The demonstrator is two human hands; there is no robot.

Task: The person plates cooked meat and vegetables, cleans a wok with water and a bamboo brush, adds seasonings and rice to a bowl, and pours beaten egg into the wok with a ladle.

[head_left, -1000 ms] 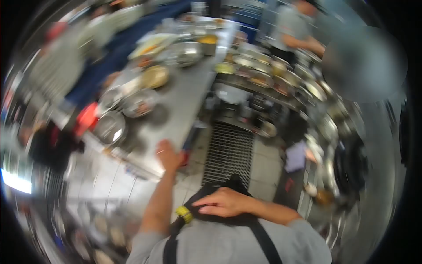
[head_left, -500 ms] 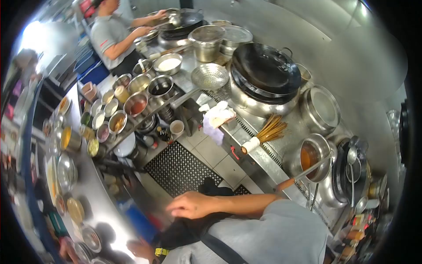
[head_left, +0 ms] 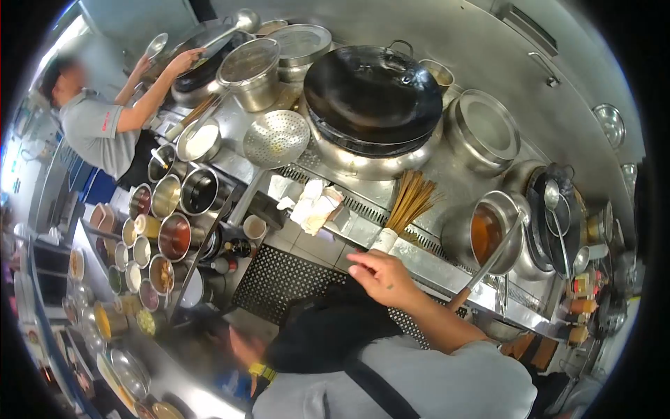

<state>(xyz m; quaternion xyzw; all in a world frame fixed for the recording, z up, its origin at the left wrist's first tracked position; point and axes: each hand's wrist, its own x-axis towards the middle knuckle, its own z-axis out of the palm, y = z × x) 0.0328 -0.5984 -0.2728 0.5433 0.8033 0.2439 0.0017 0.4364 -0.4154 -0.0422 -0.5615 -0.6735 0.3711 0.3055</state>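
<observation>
My right hand (head_left: 379, 279) hovers over the stove's front edge, palm down and open, fingers reaching left. Just beyond its fingertips is the white-wrapped handle of a bamboo wok brush (head_left: 412, 202), bristles pointing away; whether they touch I cannot tell. My left hand (head_left: 244, 347), with a yellow band at the wrist, is low on the left and smeared by motion, so its fingers do not read clearly. A crumpled white cloth (head_left: 315, 207) lies left of the brush. Further left a perforated strainer (head_left: 276, 138) rests with its long handle toward me.
A large black wok (head_left: 370, 94) sits on the burner ahead. To the right are a pot of orange-brown liquid (head_left: 486, 234) with a long-handled ladle and a lidded pot (head_left: 488, 126). Several seasoning pots (head_left: 174, 236) stand left. A co-worker (head_left: 105, 133) works at the far-left wok.
My view has turned, shifting the stove leftward. My right hand has moved forward toward the brush, and my left hand has come up. The co-worker's ladle is now raised.
</observation>
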